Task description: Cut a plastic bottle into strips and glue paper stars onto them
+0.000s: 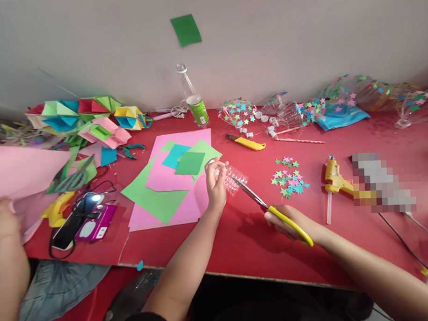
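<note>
My left hand [216,184] pinches the plastic [230,182] above the table [248,246]. My right hand [300,219] grips the scissors [274,212], tips at it. I should snip slowly, away from my fingers.

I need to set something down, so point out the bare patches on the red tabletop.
The red tabletop is bare near the front edge, between the left forearm and right hand with yellow-handled scissors; also between the shiny blue packet and yellow glue gun. Crowded: left, around the glossy purple device; along the wall, among star-dotted clear plastic pieces.
</note>
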